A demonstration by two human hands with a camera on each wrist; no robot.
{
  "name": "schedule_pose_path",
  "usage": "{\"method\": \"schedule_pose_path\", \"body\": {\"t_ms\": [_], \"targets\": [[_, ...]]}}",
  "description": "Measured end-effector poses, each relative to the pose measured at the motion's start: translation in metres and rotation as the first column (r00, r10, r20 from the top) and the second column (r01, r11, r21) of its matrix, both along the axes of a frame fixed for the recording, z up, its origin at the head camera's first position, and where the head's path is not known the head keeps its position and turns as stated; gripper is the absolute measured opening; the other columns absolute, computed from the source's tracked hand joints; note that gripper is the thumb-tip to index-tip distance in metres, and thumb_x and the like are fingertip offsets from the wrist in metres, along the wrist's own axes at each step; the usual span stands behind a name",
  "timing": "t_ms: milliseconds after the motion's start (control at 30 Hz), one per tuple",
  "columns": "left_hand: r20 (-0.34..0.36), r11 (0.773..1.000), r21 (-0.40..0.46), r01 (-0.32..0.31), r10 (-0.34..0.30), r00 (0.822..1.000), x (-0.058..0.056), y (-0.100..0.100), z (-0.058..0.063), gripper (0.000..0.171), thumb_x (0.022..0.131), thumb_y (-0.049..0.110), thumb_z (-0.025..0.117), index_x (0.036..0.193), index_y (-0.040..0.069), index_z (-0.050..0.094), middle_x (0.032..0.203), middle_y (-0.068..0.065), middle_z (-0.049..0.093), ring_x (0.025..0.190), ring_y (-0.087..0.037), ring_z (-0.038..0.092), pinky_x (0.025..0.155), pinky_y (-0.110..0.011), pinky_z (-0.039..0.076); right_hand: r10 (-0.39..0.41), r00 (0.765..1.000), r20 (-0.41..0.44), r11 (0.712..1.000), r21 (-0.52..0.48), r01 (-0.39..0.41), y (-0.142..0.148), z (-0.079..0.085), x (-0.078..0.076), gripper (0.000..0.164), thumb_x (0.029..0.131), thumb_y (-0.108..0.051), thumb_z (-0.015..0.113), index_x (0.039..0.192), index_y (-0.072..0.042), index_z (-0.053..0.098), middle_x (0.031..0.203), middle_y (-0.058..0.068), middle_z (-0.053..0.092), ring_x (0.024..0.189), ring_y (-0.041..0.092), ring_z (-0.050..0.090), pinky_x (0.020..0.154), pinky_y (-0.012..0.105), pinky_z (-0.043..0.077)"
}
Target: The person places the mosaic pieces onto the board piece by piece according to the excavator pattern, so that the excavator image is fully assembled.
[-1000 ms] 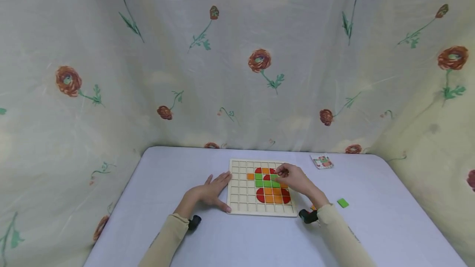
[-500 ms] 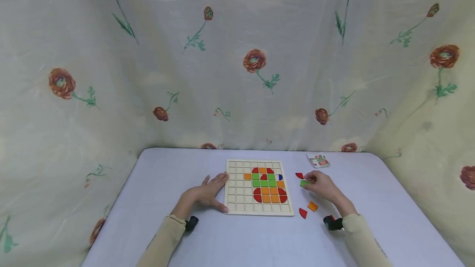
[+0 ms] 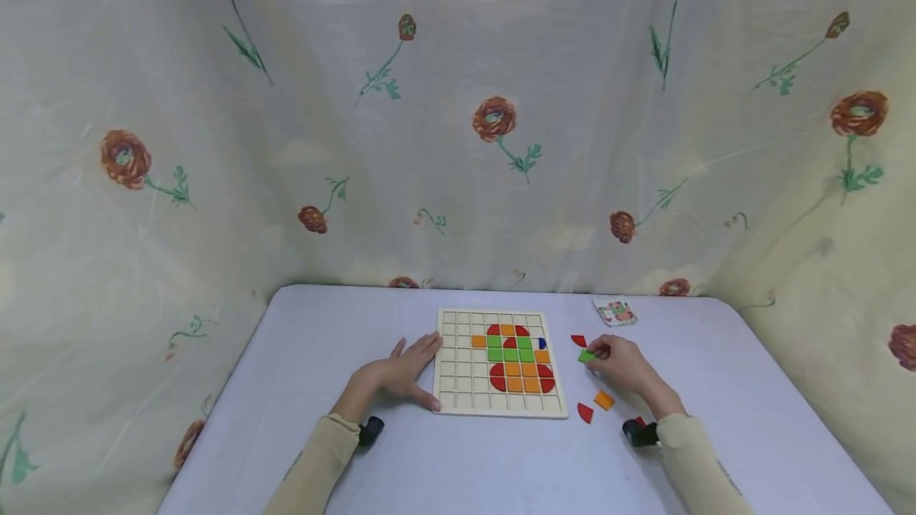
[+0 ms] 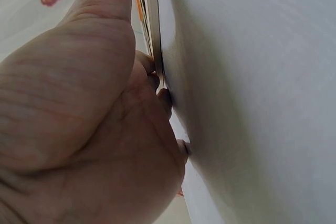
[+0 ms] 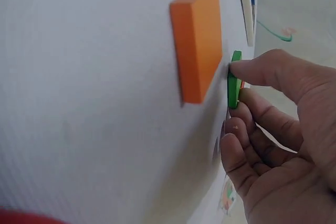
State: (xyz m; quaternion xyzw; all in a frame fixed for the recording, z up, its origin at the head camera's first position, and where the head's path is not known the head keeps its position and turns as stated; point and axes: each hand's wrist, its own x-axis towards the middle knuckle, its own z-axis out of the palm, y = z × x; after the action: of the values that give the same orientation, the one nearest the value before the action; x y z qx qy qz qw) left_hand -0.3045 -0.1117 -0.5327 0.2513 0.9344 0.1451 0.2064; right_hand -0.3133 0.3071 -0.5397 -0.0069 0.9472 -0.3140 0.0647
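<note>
A wooden grid board (image 3: 456,401) lies on the table, partly filled with orange, green and red tiles and one small blue piece (image 3: 541,343). My left hand (image 3: 401,372) rests along its left edge, fingers spread, thumb at the lower left corner. To the right of the board, my right hand (image 3: 626,364) pinches a green square tile (image 3: 587,356) between thumb and fingers, down at the tabletop. Seen from the right wrist, the thumb lies on the near side of the green tile (image 5: 234,80). An orange tile (image 5: 202,45) lies close by.
Red quarter-round tiles (image 3: 578,340) lie beyond and nearer than the right hand, one partly hidden by the wrist camera. A loose orange tile (image 3: 604,400) lies between them. A patterned card (image 3: 615,311) sits at the back right. A floral curtain surrounds the table (image 3: 458,467).
My right hand has moved right, off the board to the loose tiles, and since half a second ago has barely shifted with the green tile. My left hand has stayed at the board's edge.
</note>
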Motion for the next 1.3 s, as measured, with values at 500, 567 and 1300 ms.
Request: {"method": "schedule_pose_path", "body": {"t_ms": [500, 567, 1300], "targets": [[0.0, 1.0, 0.017, 0.0, 0.0, 1.0, -0.002, -0.001, -0.004, 0.123, 0.069, 0.068, 0.072, 0.157, 0.013, 0.006, 0.165, -0.003, 0.003, 0.152, -0.021, 0.002, 0.121, -0.053, 0.001, 0.1, 0.995, -0.03, 0.983, -0.149, -0.103, -0.097, 0.014, -0.004, 0.026, 0.082, -0.015, 0.075, 0.104, -0.007, 0.064, 0.095, 0.004, 0.063, 0.086, 0.018, 0.054, 0.076, 0.025, 0.051], [-0.005, 1.0, 0.02, 0.004, -0.004, 1.0, -0.002, 0.0, -0.004, 0.123, 0.069, 0.069, 0.072, 0.157, 0.013, 0.006, 0.165, -0.004, 0.003, 0.152, -0.021, 0.002, 0.121, -0.053, 0.001, 0.126, 0.991, -0.045, 0.979, -0.155, -0.131, -0.112, 0.015, -0.007, 0.025, 0.082, -0.014, 0.075, 0.103, -0.008, 0.064, 0.094, 0.003, 0.063, 0.085, 0.017, 0.054, 0.076, 0.026, 0.051], [0.003, 1.0, -0.001, 0.001, -0.001, 1.0, -0.002, 0.0, -0.002, 0.123, 0.069, 0.069, 0.071, 0.157, 0.013, 0.005, 0.165, -0.004, 0.002, 0.152, -0.02, 0.001, 0.122, -0.051, 0.0, 0.276, 0.958, -0.075, 0.954, -0.101, -0.282, -0.195, 0.006, -0.033, 0.018, 0.088, -0.013, 0.07, 0.106, -0.011, 0.07, 0.104, 0.003, 0.06, 0.089, 0.019, 0.051, 0.079, 0.029, 0.05]]}}
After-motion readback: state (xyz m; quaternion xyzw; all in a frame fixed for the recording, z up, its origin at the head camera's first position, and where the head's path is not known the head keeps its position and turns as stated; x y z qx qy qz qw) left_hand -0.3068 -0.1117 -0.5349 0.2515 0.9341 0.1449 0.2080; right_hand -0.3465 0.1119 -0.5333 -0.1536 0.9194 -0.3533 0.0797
